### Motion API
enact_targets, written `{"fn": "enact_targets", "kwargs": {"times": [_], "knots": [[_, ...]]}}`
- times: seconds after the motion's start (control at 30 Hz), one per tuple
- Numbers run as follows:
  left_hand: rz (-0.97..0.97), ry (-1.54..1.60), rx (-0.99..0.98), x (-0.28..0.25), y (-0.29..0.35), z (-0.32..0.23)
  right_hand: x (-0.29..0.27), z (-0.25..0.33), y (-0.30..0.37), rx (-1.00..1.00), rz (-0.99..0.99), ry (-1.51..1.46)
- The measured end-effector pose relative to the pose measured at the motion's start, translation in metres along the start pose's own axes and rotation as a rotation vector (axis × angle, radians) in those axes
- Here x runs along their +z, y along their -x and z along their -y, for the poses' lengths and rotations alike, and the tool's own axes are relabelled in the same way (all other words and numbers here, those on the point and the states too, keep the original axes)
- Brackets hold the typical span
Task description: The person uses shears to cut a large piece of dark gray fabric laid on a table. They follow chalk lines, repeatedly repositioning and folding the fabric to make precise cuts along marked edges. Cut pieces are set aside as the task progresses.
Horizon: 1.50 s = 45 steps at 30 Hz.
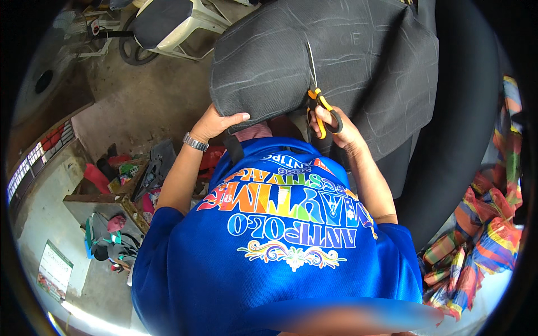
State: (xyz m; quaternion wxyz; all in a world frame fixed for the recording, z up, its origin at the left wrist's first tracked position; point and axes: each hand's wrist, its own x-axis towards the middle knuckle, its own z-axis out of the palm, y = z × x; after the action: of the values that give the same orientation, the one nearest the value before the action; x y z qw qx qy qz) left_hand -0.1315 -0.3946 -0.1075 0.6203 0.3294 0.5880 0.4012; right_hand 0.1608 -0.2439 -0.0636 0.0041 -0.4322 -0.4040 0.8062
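A large sheet of black textured material (263,73), marked with pale chalk lines, spreads out in front of me. My left hand (217,123) grips its near left edge, thumb on top and fingers hidden underneath. In my right hand (343,130) is a pair of scissors (316,98) with yellow and black handles, fingers through the loops. The scissors' blades point away from me and lie against the sheet, right of my left hand. How far apart the blades are, I cannot tell.
A thick black padded roll (448,157) curves along the right side. Beyond it lies crumpled multicoloured plaid sheeting (476,241). At the far left stands a pale plastic chair (176,28) with a dark seat. Assorted cloth and bags (115,235) sit around a wooden box at left.
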Motion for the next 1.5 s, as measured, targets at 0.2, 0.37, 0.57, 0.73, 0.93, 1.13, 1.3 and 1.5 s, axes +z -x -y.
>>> {"fn": "enact_targets", "kwargs": {"times": [0.2,0.37,0.57,0.73,0.93,1.13,1.3,1.5], "knots": [[0.141,0.601,0.047,-0.01,-0.01,0.001,0.007,-0.003,0.008,0.044,-0.083,-0.015],[0.054,0.564,-0.085,-0.025,-0.029,-0.009,0.002,0.006,-0.009,0.051,-0.001,0.028],[0.053,0.152,0.016,-0.021,-0.028,-0.004,-0.005,0.021,-0.029,0.061,0.003,0.056],[0.05,0.187,0.036,-0.026,-0.029,0.005,-0.003,0.023,-0.029,0.043,-0.018,0.021],[0.043,0.157,0.012,-0.026,-0.026,0.009,-0.005,0.028,-0.026,0.076,-0.009,0.087],[0.043,0.124,0.064,-0.021,-0.023,0.014,-0.014,0.045,-0.051,0.065,0.059,0.095],[0.073,0.265,-0.017,-0.028,-0.019,0.024,-0.017,0.054,-0.05,0.103,0.055,0.094],[0.153,1.355,-0.058,-0.058,-0.057,0.015,-0.013,0.048,-0.041,0.045,0.013,0.121]]}}
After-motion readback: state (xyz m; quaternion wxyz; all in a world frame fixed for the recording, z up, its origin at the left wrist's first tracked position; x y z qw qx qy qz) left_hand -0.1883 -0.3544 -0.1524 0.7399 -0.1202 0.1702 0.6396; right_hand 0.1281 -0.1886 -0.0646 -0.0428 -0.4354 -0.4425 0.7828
